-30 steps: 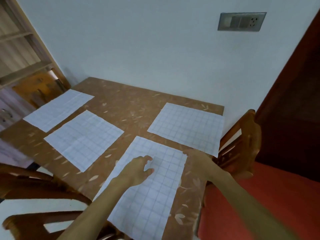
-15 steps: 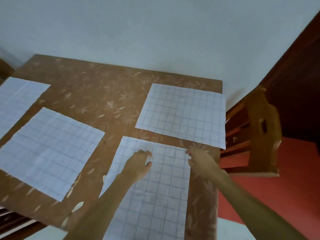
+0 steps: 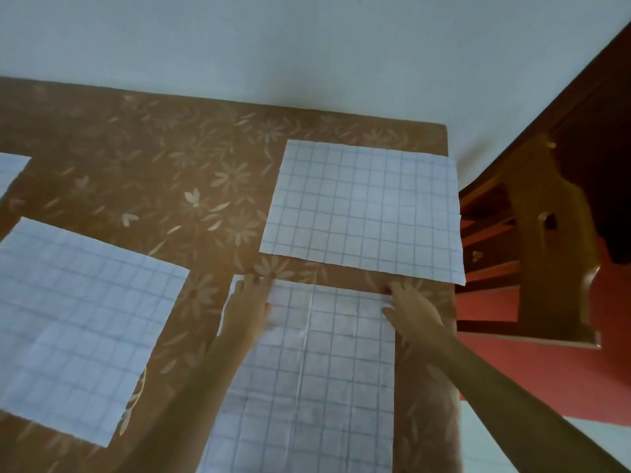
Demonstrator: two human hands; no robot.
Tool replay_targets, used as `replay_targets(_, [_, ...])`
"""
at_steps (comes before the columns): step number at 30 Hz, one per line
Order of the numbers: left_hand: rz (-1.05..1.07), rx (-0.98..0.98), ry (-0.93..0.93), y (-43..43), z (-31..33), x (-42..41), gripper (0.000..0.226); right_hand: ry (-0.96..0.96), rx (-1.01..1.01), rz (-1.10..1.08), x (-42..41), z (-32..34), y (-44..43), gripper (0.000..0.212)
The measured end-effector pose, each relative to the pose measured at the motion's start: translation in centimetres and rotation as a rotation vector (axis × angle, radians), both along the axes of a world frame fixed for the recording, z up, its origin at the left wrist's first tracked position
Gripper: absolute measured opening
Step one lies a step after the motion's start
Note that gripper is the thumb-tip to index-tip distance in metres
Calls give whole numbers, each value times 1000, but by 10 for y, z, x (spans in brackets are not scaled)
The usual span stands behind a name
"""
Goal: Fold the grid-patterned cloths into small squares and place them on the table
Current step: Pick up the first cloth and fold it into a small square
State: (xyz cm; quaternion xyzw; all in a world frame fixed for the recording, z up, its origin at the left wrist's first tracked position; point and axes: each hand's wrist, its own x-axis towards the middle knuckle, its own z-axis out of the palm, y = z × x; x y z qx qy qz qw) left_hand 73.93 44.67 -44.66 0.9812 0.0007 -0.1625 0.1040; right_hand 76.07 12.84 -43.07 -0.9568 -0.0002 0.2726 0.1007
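A white cloth with a blue grid (image 3: 317,370) lies flat on the brown flowered table (image 3: 170,172) right in front of me, a crease running down its middle. My left hand (image 3: 247,308) rests on its far left corner, fingers reaching to the far edge. My right hand (image 3: 411,310) lies at the far right corner, fingers spread on the edge. Whether either hand pinches the cloth is blurred. Another grid cloth (image 3: 367,209) lies flat beyond, a third (image 3: 78,326) at the left, and a fourth's corner (image 3: 10,169) shows at the left edge.
The table's far edge meets a pale wall (image 3: 273,46). A wooden chair (image 3: 539,240) stands off the table's right side over a red floor (image 3: 532,377). The far cloth overhangs the table's right edge slightly.
Both hands have moved forward to the near cloth's far corners. The view has tilted down and closer to the table, so the left cloths have slid out of frame.
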Motion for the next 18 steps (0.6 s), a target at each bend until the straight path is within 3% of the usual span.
replay_targets(7, [29,-1,-5,2,0,-7,52,46,10,-14,-10,-4,3,17])
replay_targets(9, [48,-1,-30,2,3,-14,38,20,22,12,-13,-2,2,18])
replay_targets(12, [72,-37,-41,0,15,-23,17,-55,126,-20,-12,12,-1,18])
replay_targets(18, [233,-329,-15,-8,77,-38,14,-229,435,-140,0,72,-19,8])
